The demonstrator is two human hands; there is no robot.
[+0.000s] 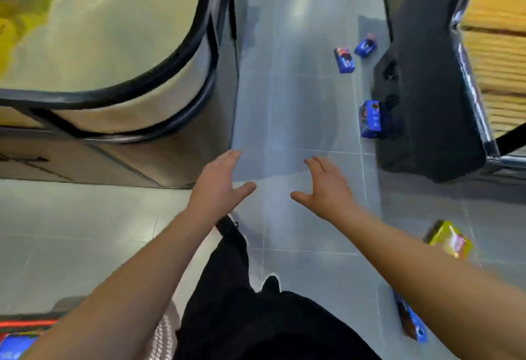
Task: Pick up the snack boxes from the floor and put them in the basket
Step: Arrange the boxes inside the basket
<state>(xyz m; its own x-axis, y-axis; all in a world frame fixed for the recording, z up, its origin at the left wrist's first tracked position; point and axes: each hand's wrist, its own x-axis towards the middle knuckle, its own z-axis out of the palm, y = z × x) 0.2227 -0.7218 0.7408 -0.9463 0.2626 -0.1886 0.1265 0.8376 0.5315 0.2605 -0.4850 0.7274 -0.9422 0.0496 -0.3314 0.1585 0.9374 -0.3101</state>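
Note:
Both my hands are stretched out over the grey tiled floor, fingers spread, holding nothing: my left hand [220,182] and my right hand [324,186]. Several snack boxes lie on the floor. Two blue boxes [345,60] [365,46] lie far ahead on the right. A third blue box [369,118] leans against a black cabinet base. Near my right forearm lies a yellow box [449,240], and another blue box [411,321] is partly hidden under that arm. I cannot tell which object is the basket.
A large rounded display case with a black rim [176,55] stands on the left. A black cabinet [427,103] with a chrome-edged shelf of orange packs [498,46] lines the right. My dark trousers and shoe [270,285] are below. The aisle runs between them.

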